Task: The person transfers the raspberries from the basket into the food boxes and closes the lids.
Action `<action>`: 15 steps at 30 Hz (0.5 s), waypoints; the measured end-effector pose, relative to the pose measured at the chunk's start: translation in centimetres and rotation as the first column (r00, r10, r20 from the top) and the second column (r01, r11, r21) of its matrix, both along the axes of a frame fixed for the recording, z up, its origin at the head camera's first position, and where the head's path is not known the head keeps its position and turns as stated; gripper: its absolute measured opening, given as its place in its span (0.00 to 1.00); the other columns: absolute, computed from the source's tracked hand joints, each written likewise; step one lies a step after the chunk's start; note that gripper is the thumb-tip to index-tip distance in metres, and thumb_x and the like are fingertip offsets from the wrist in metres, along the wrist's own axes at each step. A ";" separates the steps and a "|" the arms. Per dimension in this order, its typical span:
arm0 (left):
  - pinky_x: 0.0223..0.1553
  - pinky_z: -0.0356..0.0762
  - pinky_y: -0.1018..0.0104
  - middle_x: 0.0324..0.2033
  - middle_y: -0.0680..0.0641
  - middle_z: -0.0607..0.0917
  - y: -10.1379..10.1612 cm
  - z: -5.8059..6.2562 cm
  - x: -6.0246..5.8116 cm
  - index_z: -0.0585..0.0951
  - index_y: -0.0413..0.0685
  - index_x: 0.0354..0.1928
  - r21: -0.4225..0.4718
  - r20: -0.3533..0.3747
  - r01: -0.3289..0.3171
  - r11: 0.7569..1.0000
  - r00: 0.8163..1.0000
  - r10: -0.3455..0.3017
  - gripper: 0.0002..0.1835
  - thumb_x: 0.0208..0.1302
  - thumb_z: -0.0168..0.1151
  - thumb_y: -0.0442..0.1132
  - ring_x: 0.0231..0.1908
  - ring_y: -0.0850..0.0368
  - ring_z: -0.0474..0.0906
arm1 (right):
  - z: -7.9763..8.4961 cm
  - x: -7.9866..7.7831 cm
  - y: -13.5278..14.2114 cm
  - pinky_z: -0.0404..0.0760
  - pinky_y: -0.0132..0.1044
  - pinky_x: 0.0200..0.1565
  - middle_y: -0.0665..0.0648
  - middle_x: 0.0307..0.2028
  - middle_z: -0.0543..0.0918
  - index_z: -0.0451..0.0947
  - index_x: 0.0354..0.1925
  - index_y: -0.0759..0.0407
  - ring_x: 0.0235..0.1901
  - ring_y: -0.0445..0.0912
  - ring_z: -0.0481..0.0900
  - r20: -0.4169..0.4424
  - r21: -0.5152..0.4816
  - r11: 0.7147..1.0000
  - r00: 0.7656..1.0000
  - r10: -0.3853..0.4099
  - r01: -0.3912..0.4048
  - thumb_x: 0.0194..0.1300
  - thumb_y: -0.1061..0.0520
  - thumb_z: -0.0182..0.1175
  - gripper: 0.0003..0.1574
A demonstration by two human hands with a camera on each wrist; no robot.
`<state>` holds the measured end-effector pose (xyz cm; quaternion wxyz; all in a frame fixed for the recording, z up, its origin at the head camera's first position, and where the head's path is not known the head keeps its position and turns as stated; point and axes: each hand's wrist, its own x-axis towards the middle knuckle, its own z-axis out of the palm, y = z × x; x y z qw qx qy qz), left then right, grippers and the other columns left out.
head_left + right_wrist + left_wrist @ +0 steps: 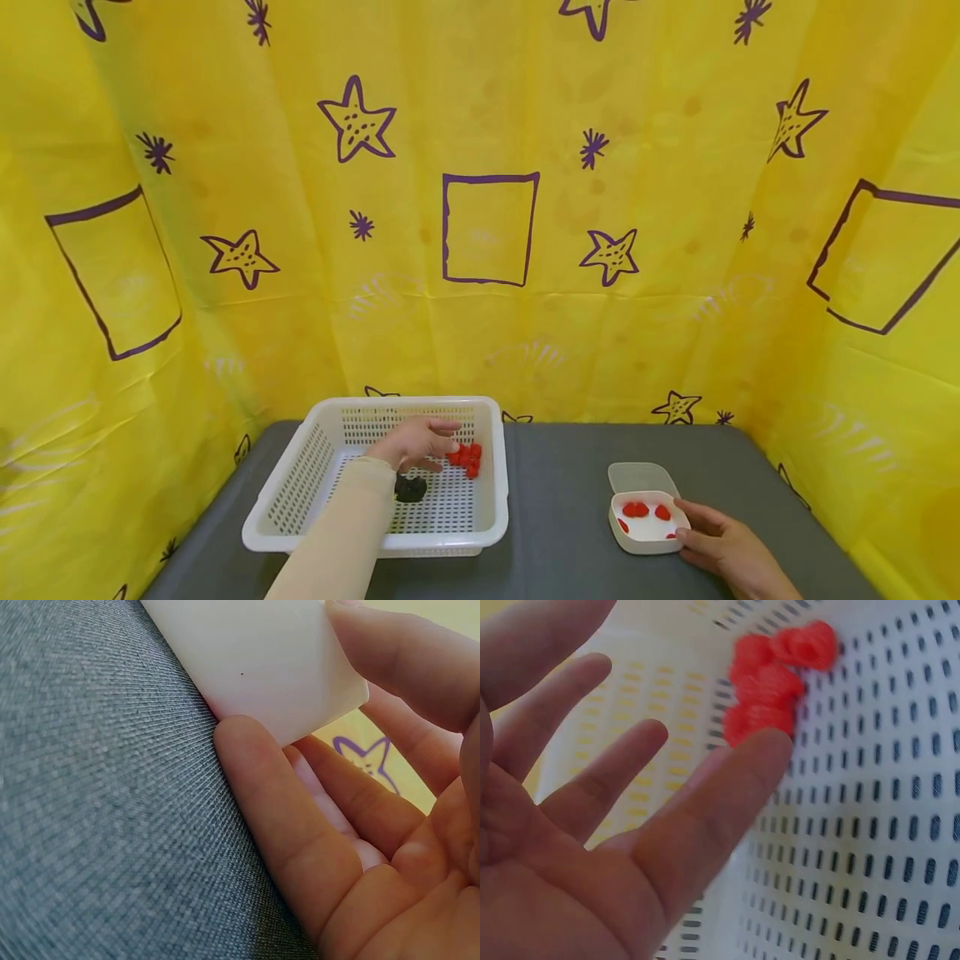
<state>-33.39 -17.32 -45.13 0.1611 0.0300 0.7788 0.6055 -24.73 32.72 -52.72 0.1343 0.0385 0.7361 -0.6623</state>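
My left hand (pixel 416 444) reaches into a white perforated plastic basket (pixel 495 508), fingers spread and nothing held. In the left wrist view its thumb (pixel 727 799) lies just in front of a cluster of red raspberries (pixel 765 694); whether it touches them I cannot tell. A dark clump (pixel 410 489) lies on the basket floor, partly hidden by the left wrist. With thumb and fingers around its right corner, my right hand (pixel 723 546) holds a small white box (pixel 645 546) resting on the table. Several red pieces (pixel 636 509) lie apart inside that box.
A translucent lid (pixel 641 477) sits behind the box, along its back edge. Both containers stand on a dark grey tabletop (pixel 558 500). Yellow patterned curtains (pixel 480 350) enclose the table at the back and both sides.
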 end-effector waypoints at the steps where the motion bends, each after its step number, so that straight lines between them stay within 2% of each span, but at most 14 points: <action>1: 0.49 0.79 0.41 0.61 0.33 0.75 0.1 -0.2 -0.1 0.76 0.38 0.65 -0.011 0.000 -0.004 1.000 1.000 0.004 0.28 0.62 0.69 0.31 0.52 0.35 0.77 | 0.0 0.0 0.0 0.81 0.51 0.51 0.77 0.65 0.64 0.57 0.71 0.76 0.49 0.52 0.79 0.000 0.001 1.000 1.000 -0.001 0.001 0.65 0.60 0.68 0.46; 8: 0.43 0.84 0.49 0.53 0.38 0.81 0.5 -1.2 -0.4 0.78 0.40 0.63 -0.098 0.005 -0.031 0.995 0.999 0.032 0.27 0.60 0.70 0.31 0.44 0.42 0.81 | 0.0 0.1 0.2 0.80 0.51 0.51 0.76 0.65 0.66 0.56 0.71 0.77 0.48 0.53 0.80 0.002 0.004 1.000 1.000 0.017 -0.017 0.66 0.59 0.67 0.46; 15: 0.43 0.83 0.50 0.54 0.37 0.80 0.6 -2.0 -0.9 0.77 0.38 0.64 -0.058 0.021 -0.047 0.997 0.999 0.048 0.28 0.61 0.69 0.29 0.45 0.41 0.81 | 0.1 0.0 0.2 0.80 0.51 0.52 0.77 0.66 0.64 0.58 0.71 0.76 0.49 0.52 0.79 -0.014 -0.005 1.000 1.000 0.027 -0.027 0.67 0.59 0.66 0.44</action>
